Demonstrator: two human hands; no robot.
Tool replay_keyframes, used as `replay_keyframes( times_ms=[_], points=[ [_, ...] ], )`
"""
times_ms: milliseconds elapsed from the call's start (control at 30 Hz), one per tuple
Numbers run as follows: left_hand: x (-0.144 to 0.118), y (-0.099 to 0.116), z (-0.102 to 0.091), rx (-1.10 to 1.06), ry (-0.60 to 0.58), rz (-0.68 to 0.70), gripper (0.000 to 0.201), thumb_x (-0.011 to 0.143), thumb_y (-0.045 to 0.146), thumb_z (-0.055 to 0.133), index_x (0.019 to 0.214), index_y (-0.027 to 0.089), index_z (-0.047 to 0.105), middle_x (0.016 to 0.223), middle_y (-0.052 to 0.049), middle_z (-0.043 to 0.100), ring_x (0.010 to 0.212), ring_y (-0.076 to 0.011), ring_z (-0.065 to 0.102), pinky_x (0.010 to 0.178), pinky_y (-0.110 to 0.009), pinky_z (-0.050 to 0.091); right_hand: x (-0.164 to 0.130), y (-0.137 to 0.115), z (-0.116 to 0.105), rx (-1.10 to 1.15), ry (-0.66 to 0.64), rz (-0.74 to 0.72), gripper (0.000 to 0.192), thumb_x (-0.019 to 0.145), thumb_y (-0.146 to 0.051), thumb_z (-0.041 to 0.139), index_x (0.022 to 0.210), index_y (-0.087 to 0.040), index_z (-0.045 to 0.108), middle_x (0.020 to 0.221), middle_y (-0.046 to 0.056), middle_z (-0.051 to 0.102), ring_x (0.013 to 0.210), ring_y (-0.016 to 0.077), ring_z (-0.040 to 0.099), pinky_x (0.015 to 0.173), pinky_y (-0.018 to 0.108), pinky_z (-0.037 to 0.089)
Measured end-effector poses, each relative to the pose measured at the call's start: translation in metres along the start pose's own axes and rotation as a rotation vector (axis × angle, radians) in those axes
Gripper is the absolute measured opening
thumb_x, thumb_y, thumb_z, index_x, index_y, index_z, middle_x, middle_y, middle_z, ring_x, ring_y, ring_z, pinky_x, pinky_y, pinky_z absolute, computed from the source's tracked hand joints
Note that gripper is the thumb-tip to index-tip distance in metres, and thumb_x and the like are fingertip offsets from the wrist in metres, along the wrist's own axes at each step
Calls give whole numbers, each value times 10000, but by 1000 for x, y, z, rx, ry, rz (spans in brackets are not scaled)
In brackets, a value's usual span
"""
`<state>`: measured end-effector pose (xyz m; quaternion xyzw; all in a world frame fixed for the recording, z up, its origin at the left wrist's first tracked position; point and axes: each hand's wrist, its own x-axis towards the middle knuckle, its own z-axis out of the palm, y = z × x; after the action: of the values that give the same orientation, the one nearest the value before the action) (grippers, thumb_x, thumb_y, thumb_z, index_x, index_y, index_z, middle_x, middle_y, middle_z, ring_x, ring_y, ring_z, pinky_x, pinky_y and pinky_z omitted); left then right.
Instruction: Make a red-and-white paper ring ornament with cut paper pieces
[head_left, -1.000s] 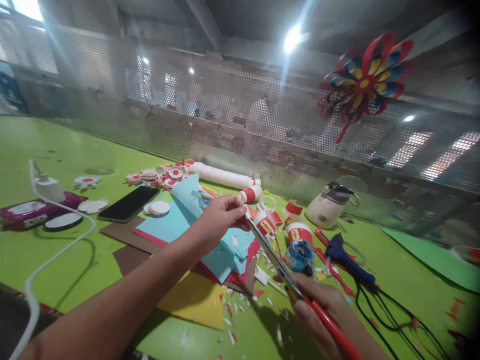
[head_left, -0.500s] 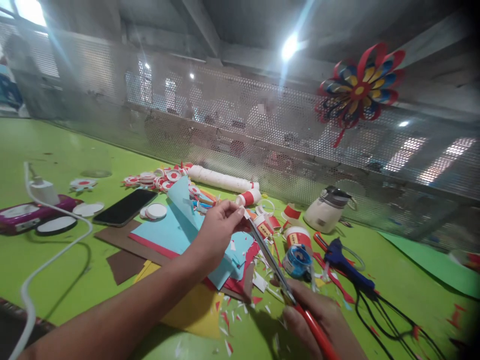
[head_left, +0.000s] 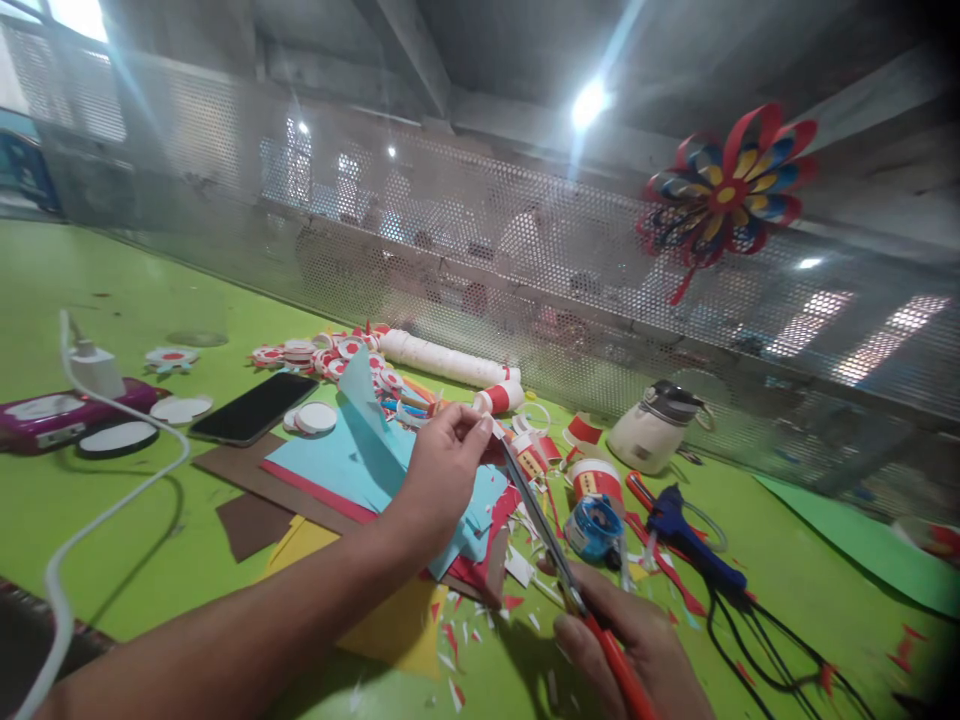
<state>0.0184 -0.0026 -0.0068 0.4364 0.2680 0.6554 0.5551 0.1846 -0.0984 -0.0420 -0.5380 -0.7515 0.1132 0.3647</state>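
Far left: charger (head_left: 88, 368) with white cable, pink case (head_left: 45, 420), white discs (head_left: 178, 408), phone (head_left: 253, 407) flat on green table (head_left: 135, 300). Behind the phone, a pile of finished red-and-white rosettes (head_left: 330, 352) and a white tube (head_left: 442, 360): much cutting already done, by the look of it.

Centre: paper stack (head_left: 337, 470) of blue, red, brown and yellow sheets, one blue corner curled up. Left hand (head_left: 442, 470) above the stack, fingertips pinched on a small white piece (head_left: 498, 430), barely visible. Scissors (head_left: 544, 530) meet that piece at the blade tips, blades nearly together; cut seemingly mid-way, piece not yet trimmed free.

Low right: right hand (head_left: 637, 640) clenched around red scissor handles. Scraps (head_left: 465, 640) strewn on the table beneath. Paper stack still largely uncut, so plenty left.

Right: red-banded cups (head_left: 596, 475), blue tape roll (head_left: 592, 525), white jug (head_left: 649, 430), blue glue gun (head_left: 686, 530) lying unused with black cord. Paper flower (head_left: 724, 195) hung on mesh screen (head_left: 450, 230).
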Motion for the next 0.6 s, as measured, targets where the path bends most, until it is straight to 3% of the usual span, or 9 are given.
replay_keyframes(
  times_ms=[600],
  points=[
    [-3, -1, 0, 71, 32, 30, 125, 781, 216, 555, 691, 161, 488, 628, 9, 569, 606, -121, 564, 659, -290, 486, 1, -3, 1, -48, -20, 7, 397, 804, -488, 495, 932, -165, 687, 574, 10, 607, 493, 146, 542, 478, 216, 427]
  ],
)
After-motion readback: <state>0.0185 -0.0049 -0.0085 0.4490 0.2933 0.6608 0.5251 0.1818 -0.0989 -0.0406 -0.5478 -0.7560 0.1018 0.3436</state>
